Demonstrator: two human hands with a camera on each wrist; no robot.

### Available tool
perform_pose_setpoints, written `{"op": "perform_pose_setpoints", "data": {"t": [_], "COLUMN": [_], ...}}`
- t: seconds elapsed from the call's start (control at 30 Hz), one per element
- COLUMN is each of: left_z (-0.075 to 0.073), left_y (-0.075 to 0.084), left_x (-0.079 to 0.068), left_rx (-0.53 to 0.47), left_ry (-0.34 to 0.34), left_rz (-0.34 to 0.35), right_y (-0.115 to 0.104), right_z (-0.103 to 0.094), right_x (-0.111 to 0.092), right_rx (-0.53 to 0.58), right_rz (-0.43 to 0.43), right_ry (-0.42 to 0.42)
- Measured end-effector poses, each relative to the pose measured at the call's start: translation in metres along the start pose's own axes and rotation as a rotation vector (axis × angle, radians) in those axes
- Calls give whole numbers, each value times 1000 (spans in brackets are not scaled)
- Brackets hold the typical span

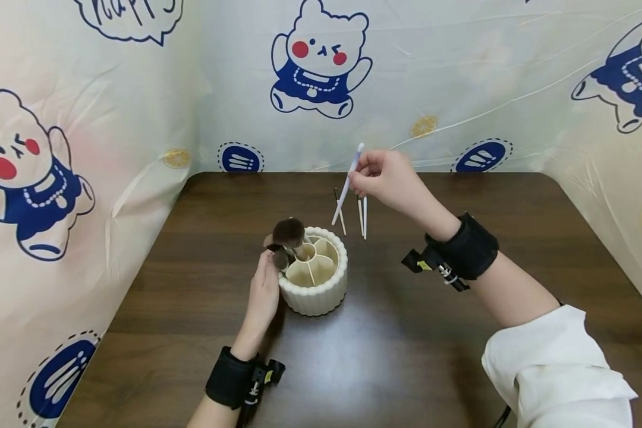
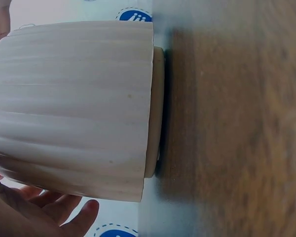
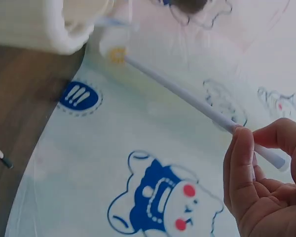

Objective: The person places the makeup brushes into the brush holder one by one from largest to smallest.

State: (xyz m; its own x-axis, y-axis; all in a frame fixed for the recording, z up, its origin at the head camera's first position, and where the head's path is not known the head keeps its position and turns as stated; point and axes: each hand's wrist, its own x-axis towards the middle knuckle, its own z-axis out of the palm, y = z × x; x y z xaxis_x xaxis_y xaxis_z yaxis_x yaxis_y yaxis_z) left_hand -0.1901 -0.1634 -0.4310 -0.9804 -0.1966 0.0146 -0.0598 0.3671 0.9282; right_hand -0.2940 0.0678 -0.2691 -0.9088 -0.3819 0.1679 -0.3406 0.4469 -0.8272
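Observation:
A cream ribbed makeup brush holder (image 1: 314, 299), divided into compartments, stands on the table. Large dark-bristled makeup brushes (image 1: 288, 232) rise from its left side. My left hand (image 1: 264, 288) holds the holder's left side; in the left wrist view its fingers (image 2: 61, 210) lie along the ribbed wall. Above the table, behind and to the right of the holder, my right hand (image 1: 387, 180) pinches a slim pale lavender-white stick (image 1: 348, 184) between thumb and fingers. The stick slants, its lower end apart from the holder. In the right wrist view the stick (image 3: 182, 94) shows whole.
Several thin white-handled brushes (image 1: 365, 223) lie on the brown table (image 1: 396, 356) beyond the holder, below my right hand. One dark tip (image 3: 7, 163) shows in the right wrist view. A pale cloth (image 1: 214, 83) with printed bears hangs around the table's back and sides.

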Motion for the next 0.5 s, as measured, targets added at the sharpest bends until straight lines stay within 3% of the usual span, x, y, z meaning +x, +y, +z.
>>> {"op": "perform_pose_setpoints", "data": {"t": [0.2, 0.5], "left_z": [0, 0], "left_y": [0, -1], "left_x": [1, 1], "left_rx": [11, 9], "left_ry": [-1, 5], "left_rz": [1, -8], "right_y": [0, 21], "right_z": [16, 51], "right_x": [-12, -20], "right_rx": [-33, -147], "right_rz": [2, -11], "right_ry": [-99, -215]}}
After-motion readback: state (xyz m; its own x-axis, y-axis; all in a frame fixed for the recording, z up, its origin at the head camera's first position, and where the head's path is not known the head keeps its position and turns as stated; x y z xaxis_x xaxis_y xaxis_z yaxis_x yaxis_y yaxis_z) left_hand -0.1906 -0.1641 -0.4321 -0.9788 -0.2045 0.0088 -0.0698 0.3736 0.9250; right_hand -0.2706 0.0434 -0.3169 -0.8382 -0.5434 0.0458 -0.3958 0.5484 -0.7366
